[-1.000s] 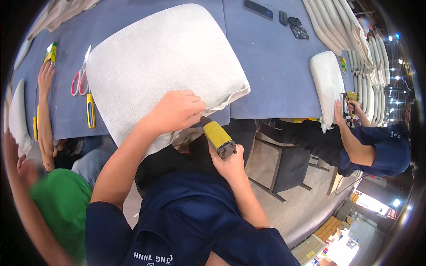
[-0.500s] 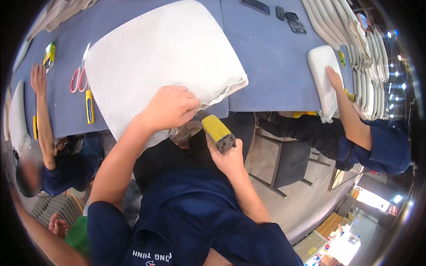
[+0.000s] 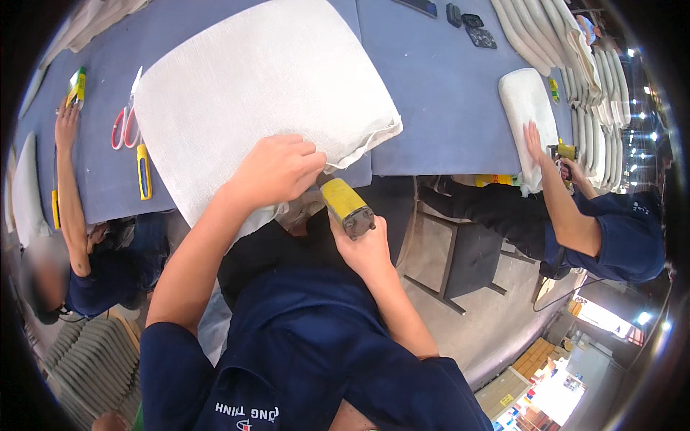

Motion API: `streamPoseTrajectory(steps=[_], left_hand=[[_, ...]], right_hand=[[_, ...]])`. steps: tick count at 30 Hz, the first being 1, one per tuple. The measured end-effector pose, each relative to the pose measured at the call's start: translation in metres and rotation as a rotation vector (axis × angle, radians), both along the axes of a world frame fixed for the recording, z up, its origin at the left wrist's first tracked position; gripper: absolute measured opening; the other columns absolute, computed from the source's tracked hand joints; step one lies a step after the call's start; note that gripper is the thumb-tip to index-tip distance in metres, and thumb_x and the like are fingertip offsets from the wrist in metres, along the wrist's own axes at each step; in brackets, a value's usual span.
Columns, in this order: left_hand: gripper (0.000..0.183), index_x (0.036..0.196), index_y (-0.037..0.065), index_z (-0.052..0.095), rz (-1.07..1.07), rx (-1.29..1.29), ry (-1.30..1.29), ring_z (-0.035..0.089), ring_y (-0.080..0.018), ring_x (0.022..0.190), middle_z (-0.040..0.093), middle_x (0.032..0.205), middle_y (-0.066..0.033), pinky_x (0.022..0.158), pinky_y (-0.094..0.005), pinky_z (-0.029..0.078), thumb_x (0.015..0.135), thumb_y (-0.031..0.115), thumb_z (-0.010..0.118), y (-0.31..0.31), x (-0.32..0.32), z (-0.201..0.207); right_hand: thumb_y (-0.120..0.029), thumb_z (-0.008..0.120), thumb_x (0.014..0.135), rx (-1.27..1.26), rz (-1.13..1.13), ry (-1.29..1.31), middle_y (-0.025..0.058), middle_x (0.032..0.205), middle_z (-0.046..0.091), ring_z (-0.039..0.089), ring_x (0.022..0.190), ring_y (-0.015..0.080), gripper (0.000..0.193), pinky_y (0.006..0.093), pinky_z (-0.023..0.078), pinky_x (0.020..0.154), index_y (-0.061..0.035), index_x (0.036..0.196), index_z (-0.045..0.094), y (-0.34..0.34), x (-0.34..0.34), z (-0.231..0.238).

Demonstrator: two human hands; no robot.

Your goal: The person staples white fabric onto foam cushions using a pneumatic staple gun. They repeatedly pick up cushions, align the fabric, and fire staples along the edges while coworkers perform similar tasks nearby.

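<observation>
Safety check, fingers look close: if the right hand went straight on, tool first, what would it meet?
With the yellow tool leading, the right hand would apparently meet the left hand first; depth is unclear, so the edge of the white cushion might come sooner.

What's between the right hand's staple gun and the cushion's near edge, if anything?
Only the left hand shows there, overlapping the near edge of the white cushion right at the nose of the staple gun; any contact is hidden. Nothing else visible.
</observation>
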State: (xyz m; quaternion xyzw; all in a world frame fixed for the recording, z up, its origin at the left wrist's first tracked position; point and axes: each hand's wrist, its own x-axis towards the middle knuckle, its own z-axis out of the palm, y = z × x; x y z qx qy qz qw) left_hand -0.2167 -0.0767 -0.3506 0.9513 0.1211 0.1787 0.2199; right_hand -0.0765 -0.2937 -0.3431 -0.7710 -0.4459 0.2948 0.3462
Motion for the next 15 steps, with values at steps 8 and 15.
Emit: streamPoseTrajectory(steps=[8, 15], left_hand=[[0.020, 0.084, 0.009, 0.066, -0.026, -0.082, -0.024, 0.069, -0.0333, 0.083, 0.064, 0.077, -0.0102, 0.073, -0.0486, 0.055, 0.094, 0.022, 0.078, 0.010, -0.012, 0.006], [0.022, 0.081, 0.009, 0.066, 0.013, -0.109, -0.094, 0.068, -0.0345, 0.078, 0.064, 0.077, -0.0101, 0.071, -0.0492, 0.054, 0.095, 0.022, 0.078, 0.010, -0.013, -0.004]], right_hand=[[-0.009, 0.082, 0.101, 0.034, -0.004, 0.005, 0.0166, 0.106, 0.087, 0.086, 0.095, 0.0232, 0.022, 0.0354, 0.063, 0.085, 0.0049, 0.118, 0.082, -0.008, -0.004, 0.010], [-0.015, 0.084, 0.100, 0.026, -0.272, 0.057, 0.0127, 0.106, 0.088, 0.083, 0.096, 0.0174, 0.029, 0.0347, 0.063, 0.085, 0.0046, 0.122, 0.082, -0.051, 0.031, 0.009]])
